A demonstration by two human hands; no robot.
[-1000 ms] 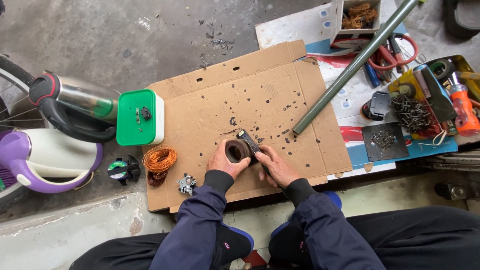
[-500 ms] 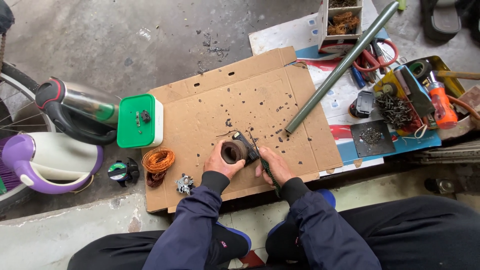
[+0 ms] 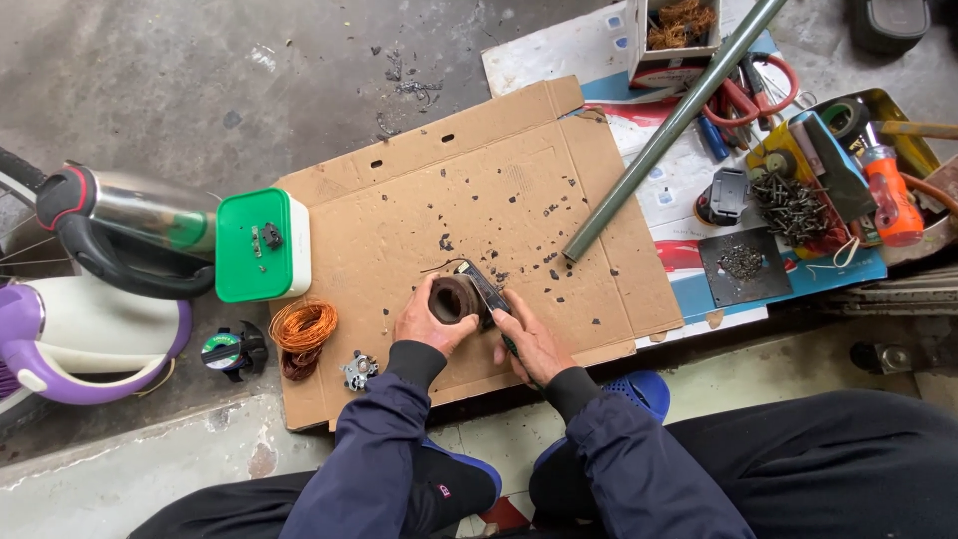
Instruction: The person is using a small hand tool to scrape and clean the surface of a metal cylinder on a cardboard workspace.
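Both hands meet low on the flattened brown cardboard sheet (image 3: 399, 230), and from my remote seat I read it as a brace-and-work grip. My left hand (image 3: 427, 324) is wrapped around the dark brown ring-shaped wound part (image 3: 455, 297), fingers curled on its near side so the open bore faces up, which keeps it from rolling. My right hand (image 3: 534, 344) is closed around a dark flat-bladed hand tool (image 3: 487, 287), whose head lies against the ring's right rim; I cannot tell whether the tip is inside the windings. Black crumbs dot the cardboard around the ring, so the sheet seems to serve as a catch surface over the concrete floor (image 3: 150, 90). A loose coil of orange copper wire (image 3: 302, 329) lies just off the sheet's left edge, beside a green-lidded white plastic box (image 3: 261, 245), both within easy left reach. A long grey-green metal pipe (image 3: 664, 130) rests diagonally, its lower end on the cardboard, well apart from the hands.
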